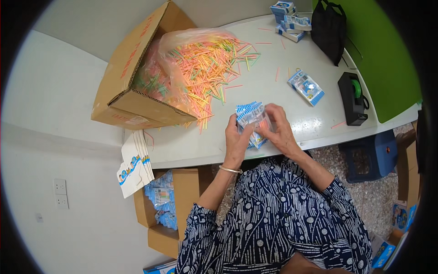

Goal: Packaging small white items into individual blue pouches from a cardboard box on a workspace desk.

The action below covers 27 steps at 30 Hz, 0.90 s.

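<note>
1. At the left, a brown carton [143, 106] lies open on the white table [191, 148]; thin coloured sticks [205, 75] spill rightward from it, well clear of the fingers.
2. Next comes the left hand [237, 145], narrowed round the left side of a clear packet [249, 112]; its thumb presses the front, its other fingers are partly hidden.
3. The packet, banded in blue-and-white stripes, sits between both hands, above the table's near edge; whether it touches the tabletop, I cannot tell.
4. The right hand [284, 131] is curled about the packet's right side, thumb low across it; farther right lie another packet [306, 87] and a black tape dispenser [353, 109].
</note>
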Each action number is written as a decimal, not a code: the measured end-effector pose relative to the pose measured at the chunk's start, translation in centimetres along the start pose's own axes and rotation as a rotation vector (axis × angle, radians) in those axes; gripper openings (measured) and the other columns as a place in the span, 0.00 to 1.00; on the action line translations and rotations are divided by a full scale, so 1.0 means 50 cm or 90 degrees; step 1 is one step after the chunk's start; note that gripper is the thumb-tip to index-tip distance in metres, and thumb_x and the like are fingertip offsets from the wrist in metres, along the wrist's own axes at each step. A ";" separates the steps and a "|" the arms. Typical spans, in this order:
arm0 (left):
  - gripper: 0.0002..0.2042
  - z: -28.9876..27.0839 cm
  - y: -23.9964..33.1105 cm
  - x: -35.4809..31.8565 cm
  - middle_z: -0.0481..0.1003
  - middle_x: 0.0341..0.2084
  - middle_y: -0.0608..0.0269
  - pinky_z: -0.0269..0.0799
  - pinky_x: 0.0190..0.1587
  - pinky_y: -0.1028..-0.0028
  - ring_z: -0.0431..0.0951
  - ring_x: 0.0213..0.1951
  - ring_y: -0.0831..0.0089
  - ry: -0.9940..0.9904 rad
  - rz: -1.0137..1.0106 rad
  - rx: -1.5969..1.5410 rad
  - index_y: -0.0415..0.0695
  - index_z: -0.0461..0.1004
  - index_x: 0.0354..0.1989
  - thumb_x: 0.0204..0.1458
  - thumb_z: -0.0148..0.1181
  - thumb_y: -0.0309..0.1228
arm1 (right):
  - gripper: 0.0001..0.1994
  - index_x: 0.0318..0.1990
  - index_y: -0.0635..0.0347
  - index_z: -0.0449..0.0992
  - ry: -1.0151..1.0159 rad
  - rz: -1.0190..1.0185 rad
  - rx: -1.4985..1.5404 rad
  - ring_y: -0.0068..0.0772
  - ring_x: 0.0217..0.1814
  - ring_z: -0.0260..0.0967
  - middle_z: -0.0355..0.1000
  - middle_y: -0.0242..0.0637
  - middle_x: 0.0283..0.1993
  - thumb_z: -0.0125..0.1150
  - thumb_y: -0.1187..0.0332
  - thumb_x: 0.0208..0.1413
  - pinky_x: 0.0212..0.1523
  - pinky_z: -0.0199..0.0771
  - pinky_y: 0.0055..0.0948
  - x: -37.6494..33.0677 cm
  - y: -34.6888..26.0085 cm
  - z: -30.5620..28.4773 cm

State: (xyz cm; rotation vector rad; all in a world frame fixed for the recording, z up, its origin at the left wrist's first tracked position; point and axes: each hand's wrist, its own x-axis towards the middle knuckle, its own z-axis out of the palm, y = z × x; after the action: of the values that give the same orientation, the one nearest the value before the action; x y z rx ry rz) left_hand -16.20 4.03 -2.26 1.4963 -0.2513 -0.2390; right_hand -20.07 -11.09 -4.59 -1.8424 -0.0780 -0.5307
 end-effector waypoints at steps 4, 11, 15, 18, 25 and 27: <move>0.18 0.011 0.023 -0.007 0.71 0.39 0.62 0.68 0.47 0.77 0.71 0.42 0.77 -0.006 0.064 -0.046 0.35 0.62 0.50 0.50 0.56 0.22 | 0.29 0.56 0.64 0.61 -0.070 0.097 0.254 0.29 0.54 0.62 0.63 0.39 0.54 0.67 0.69 0.46 0.56 0.62 0.27 0.039 -0.002 -0.033; 0.39 -0.026 -0.029 -0.018 0.59 0.54 0.51 0.64 0.56 0.66 0.66 0.53 0.65 -0.086 0.216 0.119 0.41 0.40 0.63 0.47 0.61 0.24 | 0.34 0.60 0.64 0.60 -0.375 0.167 0.189 0.39 0.56 0.61 0.61 0.47 0.55 0.68 0.62 0.46 0.56 0.61 0.31 0.037 0.016 -0.041; 0.47 -0.014 -0.021 -0.022 0.57 0.54 0.45 0.61 0.57 0.65 0.63 0.55 0.61 -0.068 0.181 0.087 0.42 0.28 0.64 0.44 0.61 0.21 | 0.34 0.59 0.64 0.60 -0.373 0.145 0.166 0.45 0.57 0.60 0.62 0.49 0.54 0.66 0.62 0.45 0.58 0.58 0.34 0.043 0.007 -0.041; 0.47 0.003 -0.028 -0.021 0.57 0.54 0.45 0.61 0.57 0.64 0.63 0.55 0.61 -0.052 0.139 -0.023 0.43 0.28 0.65 0.44 0.61 0.20 | 0.32 0.57 0.64 0.62 -0.360 0.104 0.093 0.47 0.55 0.61 0.63 0.50 0.52 0.64 0.61 0.44 0.57 0.59 0.36 0.043 0.010 -0.034; 0.45 -0.014 0.001 -0.023 0.56 0.54 0.46 0.63 0.55 0.65 0.64 0.53 0.60 -0.084 0.148 0.006 0.41 0.33 0.64 0.44 0.61 0.21 | 0.29 0.52 0.65 0.64 -0.365 0.111 0.083 0.50 0.51 0.61 0.65 0.49 0.47 0.63 0.58 0.44 0.53 0.61 0.38 0.037 -0.007 -0.036; 0.38 -0.046 0.033 -0.001 0.62 0.51 0.49 0.68 0.50 0.67 0.70 0.49 0.61 -0.139 0.227 0.339 0.42 0.46 0.63 0.44 0.63 0.24 | 0.29 0.51 0.65 0.64 -0.341 0.076 0.030 0.51 0.51 0.60 0.65 0.49 0.46 0.64 0.58 0.43 0.52 0.61 0.39 0.030 -0.010 -0.036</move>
State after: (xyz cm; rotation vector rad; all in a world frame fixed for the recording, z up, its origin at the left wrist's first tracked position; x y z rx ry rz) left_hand -15.54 6.33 -0.77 1.9154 -0.7968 -0.0464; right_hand -19.46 -12.87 -3.13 -1.8862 -0.3333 0.0573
